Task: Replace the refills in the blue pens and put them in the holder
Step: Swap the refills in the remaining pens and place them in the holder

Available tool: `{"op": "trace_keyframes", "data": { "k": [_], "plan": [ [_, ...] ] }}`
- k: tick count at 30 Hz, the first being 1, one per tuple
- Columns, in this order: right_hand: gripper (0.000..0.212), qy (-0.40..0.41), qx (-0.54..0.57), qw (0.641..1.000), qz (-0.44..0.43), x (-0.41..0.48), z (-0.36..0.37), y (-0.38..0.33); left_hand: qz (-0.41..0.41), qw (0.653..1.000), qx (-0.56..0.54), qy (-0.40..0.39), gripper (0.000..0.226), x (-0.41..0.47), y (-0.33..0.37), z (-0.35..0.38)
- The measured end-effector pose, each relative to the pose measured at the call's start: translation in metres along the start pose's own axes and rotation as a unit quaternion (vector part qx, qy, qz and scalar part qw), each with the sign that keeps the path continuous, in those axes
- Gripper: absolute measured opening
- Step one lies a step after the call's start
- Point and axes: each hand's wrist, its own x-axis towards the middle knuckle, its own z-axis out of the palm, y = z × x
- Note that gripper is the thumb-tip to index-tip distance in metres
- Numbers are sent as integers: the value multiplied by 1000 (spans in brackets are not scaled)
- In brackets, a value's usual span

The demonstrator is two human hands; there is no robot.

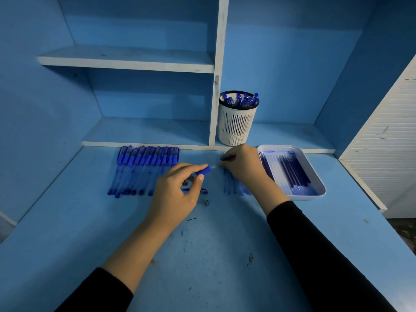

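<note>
The blue pen (pixel 204 171) being worked on is in the left hand (pixel 177 192), in front of the holder (pixel 236 124) and a little to its left, above the desk (pixel 213 255). The thumb and curled fingers grip it around the barrel. Its dark blue grip section and clear tip stick out past the fingers, pointing toward the right hand (pixel 244 164).

The right hand sits directly in front of the holder, knuckles up, with its fingers bent down onto a short row of loose refills (pixel 235 188) lying on the desk. The hand covers the far ends of these refills, and it cannot be told whether the fingers pinch one or only rest on them. The pen's tip is just beside the right hand's fingers.

Under the left hand, farther from the holder, a small blue pen part (pixel 203 190) and a small dark tip piece (pixel 206 202) lie on the desk, partly hidden by the hand.

The holder is a white slotted cup with a dark rim. It stands on a low ledge against a white upright divider (pixel 217 86) and already has several blue pens (pixel 242 100) standing in it.

To the holder's left and in front of it lies a close row of capped pens (pixel 144 170), side by side with their caps toward the ledge. To its right and in front is a white tray (pixel 319 185) with more refills (pixel 292 174) in it, just beside the right wrist.

Higher up, to the holder's left, is a shelf (pixel 135 61). Far to its right stands a white slatted panel (pixel 387 143). Both forearms are in black sleeves.
</note>
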Motion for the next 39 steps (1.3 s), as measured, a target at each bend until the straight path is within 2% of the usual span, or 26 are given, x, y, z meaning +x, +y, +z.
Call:
{"op": "trace_keyframes", "data": {
  "k": [6,11,15,19,22,32,39],
  "plan": [
    [12,29,-9,999,-28,-6,-4,0,-3,1000,0,-5,24,-1,-2,-1],
    [14,67,47,997,-6,-19,-35,13,4,1000,3,-7,24,-1,-1,-2],
    [17,81,25,996,28,-33,-65,35,15,1000,6,-7,24,-3,0,-3],
    [17,21,-56,995,80,-48,-83,53,27,1000,14,-8,23,-4,0,-2],
    [20,-23,-55,993,105,-56,-85,57,23,1000,13,-11,24,-4,0,-3],
    [18,-16,-21,995,93,-58,-89,61,20,1000,12,-22,24,-5,1,-2],
    [20,-18,-79,992,99,-55,-83,58,21,999,17,-27,24,-6,3,-3]
  ]
}}
